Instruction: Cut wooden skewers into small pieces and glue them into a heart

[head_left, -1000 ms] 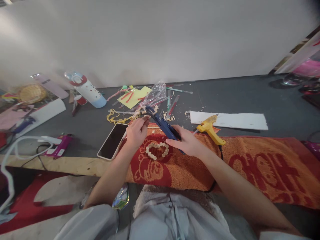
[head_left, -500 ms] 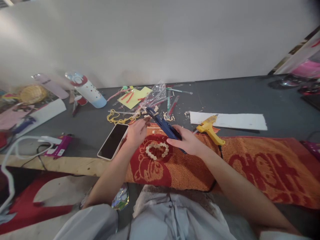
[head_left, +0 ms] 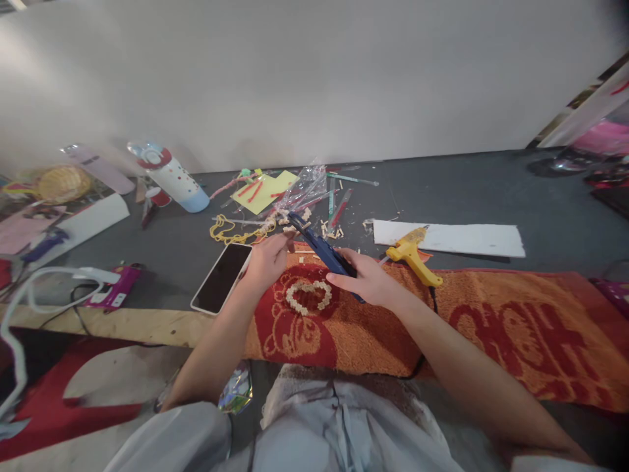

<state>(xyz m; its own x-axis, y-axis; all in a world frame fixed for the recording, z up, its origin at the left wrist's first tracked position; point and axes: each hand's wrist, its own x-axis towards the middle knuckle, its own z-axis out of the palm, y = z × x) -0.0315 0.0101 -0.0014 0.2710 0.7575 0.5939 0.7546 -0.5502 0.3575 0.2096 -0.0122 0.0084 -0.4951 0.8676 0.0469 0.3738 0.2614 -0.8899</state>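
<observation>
Right hand clasps a blue tool, left hand curls, its hold unclear, with a lidded bottle beyond.

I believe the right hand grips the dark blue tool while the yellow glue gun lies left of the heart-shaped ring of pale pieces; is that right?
Not quite: the head view shows the yellow glue gun lying to the right of the heart-shaped ring of pale pieces, not to its left. The right hand does grip the dark blue tool, as you said.
</observation>
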